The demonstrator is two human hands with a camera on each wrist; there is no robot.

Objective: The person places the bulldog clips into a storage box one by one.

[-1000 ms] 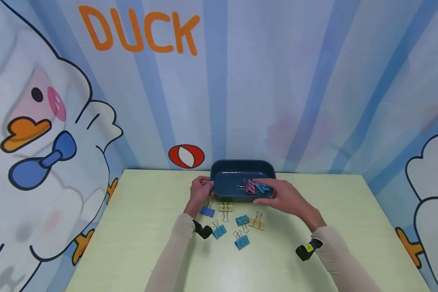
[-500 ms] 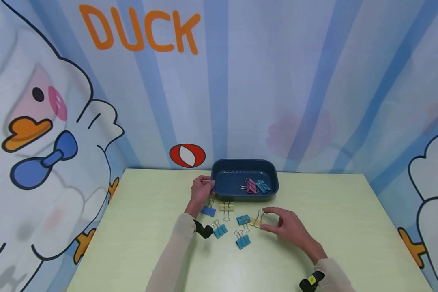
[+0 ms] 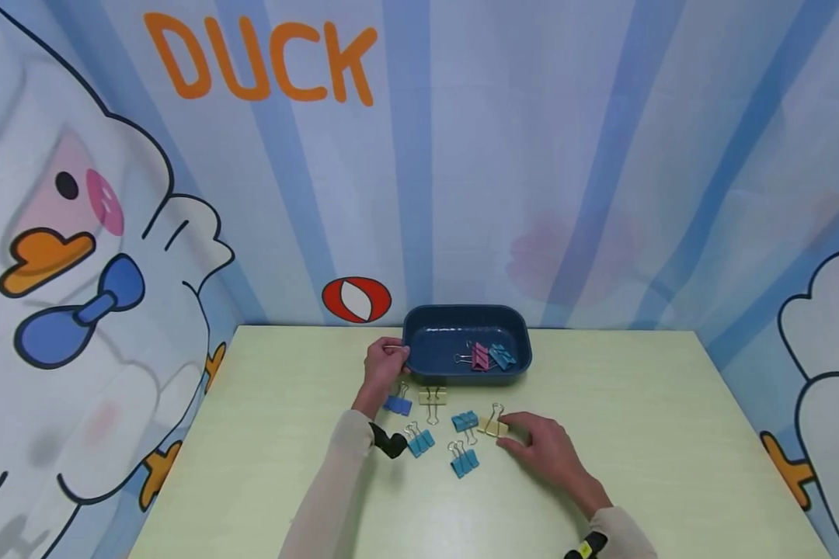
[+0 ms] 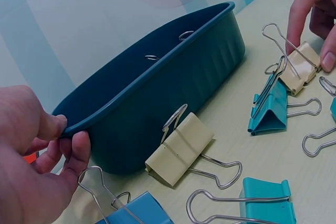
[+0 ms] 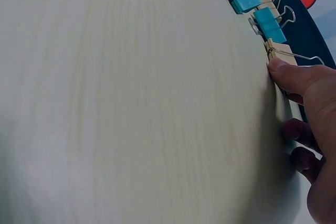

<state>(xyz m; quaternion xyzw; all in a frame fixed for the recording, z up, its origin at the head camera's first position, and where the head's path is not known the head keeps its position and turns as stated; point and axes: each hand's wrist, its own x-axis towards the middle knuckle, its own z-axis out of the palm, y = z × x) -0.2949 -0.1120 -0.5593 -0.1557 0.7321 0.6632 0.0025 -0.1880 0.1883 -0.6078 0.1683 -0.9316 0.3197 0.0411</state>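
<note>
My left hand [image 3: 381,374] pinches the left rim of a dark blue tray [image 4: 173,90], thumb on the inside edge and fingers outside. Inside the tray lie a pink binder clip [image 3: 479,357] and a blue one [image 3: 501,356]. On the table, my right hand [image 3: 548,450] has thumb and forefinger at the sides of a pale yellow binder clip [image 4: 302,66], pinching it; its wire handles stand up. Touching or close beside it sits a teal binder clip [image 4: 270,106]. Another yellow binder clip [image 4: 180,149] lies against the tray's near side.
Several more clips lie in front of the tray: a blue clip [image 3: 398,405] by the left wrist and two teal clips, one left [image 3: 420,443] and one nearer [image 3: 464,463]. A printed duck curtain [image 3: 475,155] hangs behind the pale table [image 3: 643,404].
My right hand has left the tray, where the blue clip now lies beside the pink one, and has come down and toward me to the yellow clip. The left hand stays on the rim.
</note>
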